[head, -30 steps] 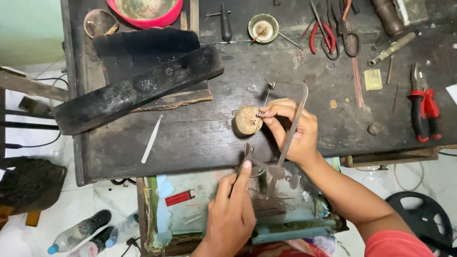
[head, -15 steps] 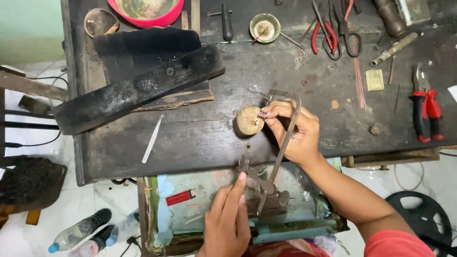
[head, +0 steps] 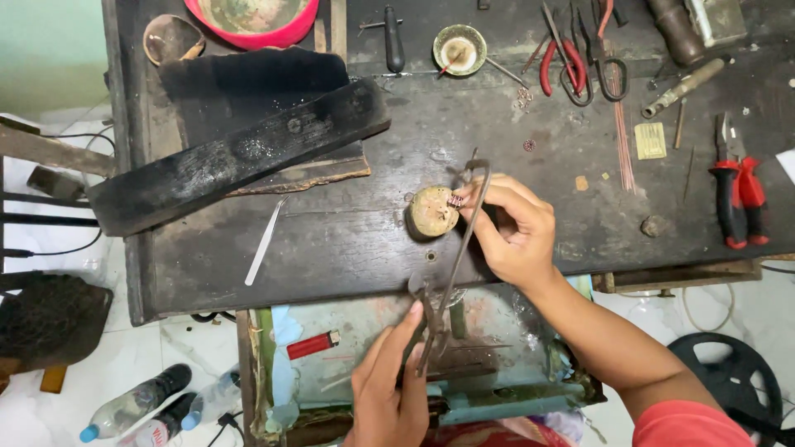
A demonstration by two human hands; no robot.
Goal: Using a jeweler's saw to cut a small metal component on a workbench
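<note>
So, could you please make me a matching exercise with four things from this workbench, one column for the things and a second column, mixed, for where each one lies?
Things:
1. red-handled pliers
2. metal tweezers
3. red lighter
4. small round dish

Places:
A. in the open drawer below the bench top
B. at the far edge of the bench, near the middle
C. on the right part of the bench top
D. on the bench top, just in front of the long black block

Pairs: 1-C, 2-D, 3-A, 4-B
</note>
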